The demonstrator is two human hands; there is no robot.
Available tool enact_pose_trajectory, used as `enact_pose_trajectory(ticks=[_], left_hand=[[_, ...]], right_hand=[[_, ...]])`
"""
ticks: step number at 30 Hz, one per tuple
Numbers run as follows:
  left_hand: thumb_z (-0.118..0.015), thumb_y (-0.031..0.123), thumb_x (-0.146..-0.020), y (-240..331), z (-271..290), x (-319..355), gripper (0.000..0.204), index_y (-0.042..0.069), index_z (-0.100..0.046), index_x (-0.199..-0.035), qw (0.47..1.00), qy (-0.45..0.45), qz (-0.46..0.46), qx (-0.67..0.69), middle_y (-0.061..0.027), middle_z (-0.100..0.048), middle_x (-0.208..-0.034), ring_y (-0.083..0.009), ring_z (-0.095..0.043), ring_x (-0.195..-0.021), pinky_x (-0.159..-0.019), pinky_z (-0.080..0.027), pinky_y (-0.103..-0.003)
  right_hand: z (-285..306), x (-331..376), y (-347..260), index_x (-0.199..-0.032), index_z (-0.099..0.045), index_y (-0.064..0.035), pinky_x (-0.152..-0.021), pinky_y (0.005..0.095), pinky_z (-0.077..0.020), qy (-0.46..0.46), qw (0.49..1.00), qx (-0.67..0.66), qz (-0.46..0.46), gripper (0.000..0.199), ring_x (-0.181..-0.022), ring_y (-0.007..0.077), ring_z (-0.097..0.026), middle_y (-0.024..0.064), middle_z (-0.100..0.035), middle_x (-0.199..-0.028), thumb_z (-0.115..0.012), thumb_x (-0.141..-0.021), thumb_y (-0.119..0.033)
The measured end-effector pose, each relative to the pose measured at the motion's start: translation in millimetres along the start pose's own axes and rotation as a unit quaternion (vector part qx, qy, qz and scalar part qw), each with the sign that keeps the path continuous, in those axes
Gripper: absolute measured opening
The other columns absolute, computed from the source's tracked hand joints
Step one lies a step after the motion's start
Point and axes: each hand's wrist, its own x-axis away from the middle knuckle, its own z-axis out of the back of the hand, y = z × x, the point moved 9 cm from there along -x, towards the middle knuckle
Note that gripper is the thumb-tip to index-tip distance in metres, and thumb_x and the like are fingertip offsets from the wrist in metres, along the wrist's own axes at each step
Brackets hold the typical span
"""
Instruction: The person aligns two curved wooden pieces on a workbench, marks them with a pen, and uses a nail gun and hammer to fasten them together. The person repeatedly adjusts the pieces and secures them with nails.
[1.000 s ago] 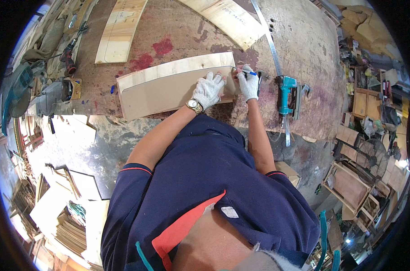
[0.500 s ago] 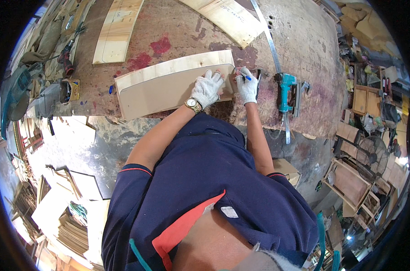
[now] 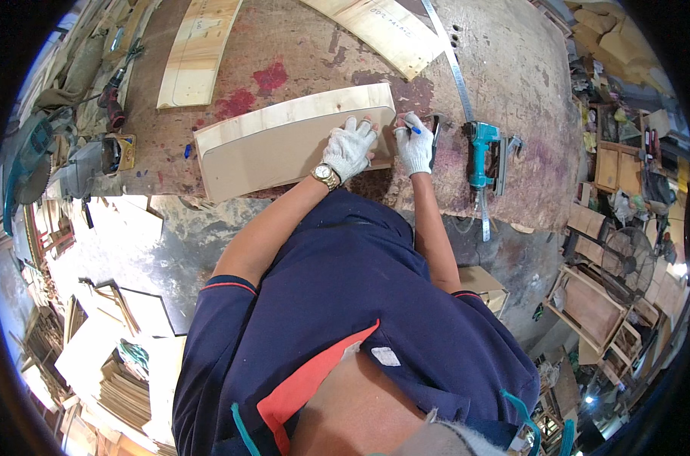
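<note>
A brown template board (image 3: pixel 257 152) with a curved far edge lies on a pale wooden plank (image 3: pixel 314 104) at the table's near edge. My left hand (image 3: pixel 348 147), in a white knitted glove, rests on the template near its right end with the fingers spread. Just off the plank's right end, my right hand (image 3: pixel 414 146), gloved too, is closed round a blue-ended pen (image 3: pixel 416 130). The pen's tip is too small to make out. A slim dark object (image 3: pixel 435 133) shows along the right side of this hand; I cannot tell what it is.
On the worn table (image 3: pixel 527 99), a teal nail gun (image 3: pixel 482 156) lies to the right, beside a long metal ruler (image 3: pixel 453 64). Two cut planks (image 3: pixel 197 57) (image 3: pixel 383 34) lie farther back. A drill (image 3: pixel 113 102) and a circular saw (image 3: pixel 33 163) are at the left.
</note>
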Motion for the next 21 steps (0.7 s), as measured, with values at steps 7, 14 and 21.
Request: enact_pose_trajectory(ticks=[7, 14, 21], left_hand=[[-0.082, 0.044, -0.076, -11, 28, 11, 0.066, 0.013, -0.063, -0.131, 0.994, 0.021, -0.014, 0.106, -0.0112, -0.059, -0.135, -0.0337, -0.057, -0.120, -0.090, -0.057, -0.046], [-0.082, 0.056, -0.072, -78, 41, 98, 0.084, 0.013, -0.057, -0.140, 0.994, 0.036, 0.097, 0.015, -0.0175, -0.054, -0.139, -0.0365, -0.046, -0.137, -0.113, -0.038, -0.050], [-0.082, 0.060, -0.069, -100, 23, 137, 0.101, 0.014, -0.047, -0.151, 0.988, 0.043, 0.145, 0.013, -0.0198, -0.037, -0.160, -0.0408, -0.031, -0.150, -0.120, -0.029, -0.055]], right_hand=[[20, 25, -2, -0.117, -0.070, -0.0036, -0.081, 0.0327, -0.0542, 0.138, 0.990, 0.000, 0.017, 0.027, -0.089, 0.0203, -0.070, 0.0120, -0.075, -0.099, -0.062, -0.091, -0.001], [5, 35, 1, -0.108, -0.068, -0.0029, -0.078, 0.0337, -0.0539, 0.024, 0.998, 0.052, -0.008, 0.018, -0.083, 0.0223, -0.070, 0.0136, -0.073, -0.093, -0.066, -0.092, -0.011], [10, 38, -45, -0.106, -0.065, -0.0013, -0.081, 0.0321, -0.0526, 0.024, 0.999, 0.020, 0.018, 0.018, -0.085, 0.0161, -0.065, 0.0112, -0.070, -0.094, -0.070, -0.092, -0.010]])
